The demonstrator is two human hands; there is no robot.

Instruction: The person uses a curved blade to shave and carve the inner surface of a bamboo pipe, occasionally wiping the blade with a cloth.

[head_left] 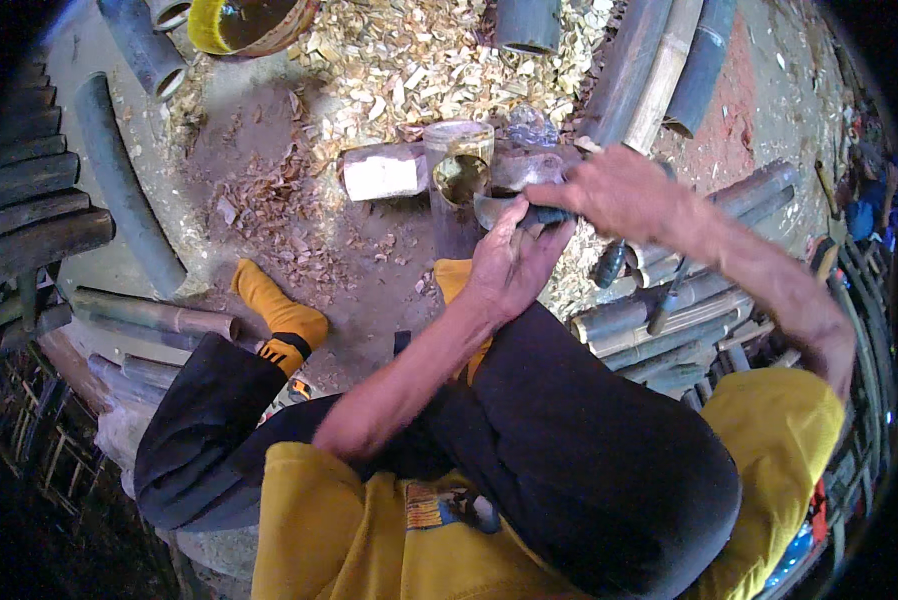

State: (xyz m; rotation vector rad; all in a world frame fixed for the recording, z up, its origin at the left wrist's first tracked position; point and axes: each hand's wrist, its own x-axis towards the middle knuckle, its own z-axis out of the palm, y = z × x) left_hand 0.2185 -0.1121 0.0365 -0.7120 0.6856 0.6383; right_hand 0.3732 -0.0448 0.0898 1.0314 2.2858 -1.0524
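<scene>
Both hands meet over the work spot at the centre. My left hand [514, 262] supports a dark curved piece [491, 209] from below, its thumb lying along the near side. From the right, my right hand [619, 195] reaches over with bent fingers closed at the far end of that piece; whether it grips a tool there is hidden. Just left of the hands stands a pale bamboo tube [459, 135] with a rounded opening in its side. Behind it lies a log [381, 172] with a white, bright face.
Wood chips [419, 70] cover the ground ahead. Bamboo poles [124, 185] lie left, with thicker ones [634, 75] at far right. A yellow-rimmed basin [207, 25] stands far left. Cut bamboo lengths [659, 320] and a dark-handled tool [666, 305] lie beside my knee.
</scene>
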